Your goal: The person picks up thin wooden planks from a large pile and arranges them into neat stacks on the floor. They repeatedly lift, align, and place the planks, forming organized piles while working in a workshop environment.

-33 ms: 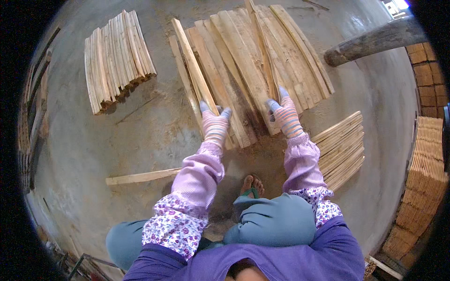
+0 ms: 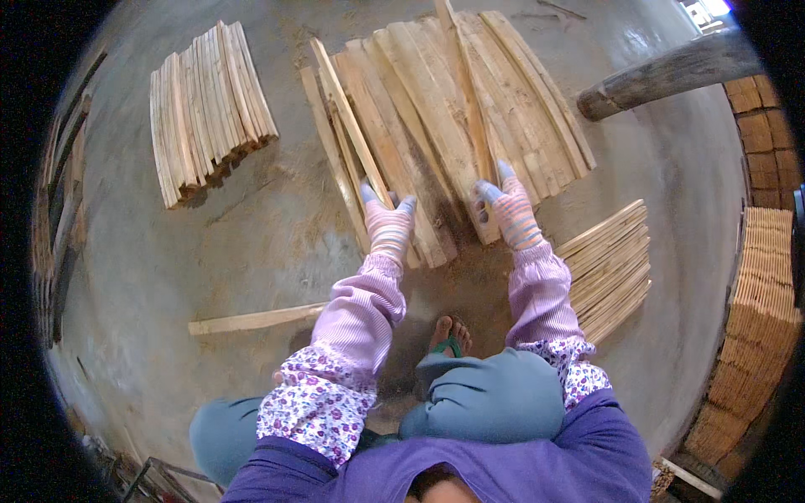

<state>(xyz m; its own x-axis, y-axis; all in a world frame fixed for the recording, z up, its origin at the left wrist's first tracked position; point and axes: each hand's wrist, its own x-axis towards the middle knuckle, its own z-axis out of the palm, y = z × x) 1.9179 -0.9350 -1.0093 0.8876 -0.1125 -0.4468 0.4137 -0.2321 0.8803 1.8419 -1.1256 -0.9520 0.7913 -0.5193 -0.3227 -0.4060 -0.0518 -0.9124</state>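
Observation:
In front of me lies a broad row of pale wooden planks (image 2: 419, 109) on the concrete floor. My left hand (image 2: 389, 220), in a striped knit glove, grips the near end of a narrow wooden strip (image 2: 348, 117) that lies along the left part of the row. In a matching glove, my right hand (image 2: 510, 205) is closed on the near end of another wooden slat (image 2: 466, 84), which slants across the planks toward the far side. The undersides of both hands' grips are partly hidden.
A bundle of slim sticks (image 2: 210, 109) lies at the far left, and a second stack (image 2: 610, 264) sits right of my right forearm. One loose board (image 2: 251, 319) rests near my left sleeve. A thick post (image 2: 671, 75) stands at upper right, beside stacked brown pieces (image 2: 755, 327).
The left strip has shifted slightly to the right and nearer, with a gap now showing beside it. My right hand and its slat have hardly moved.

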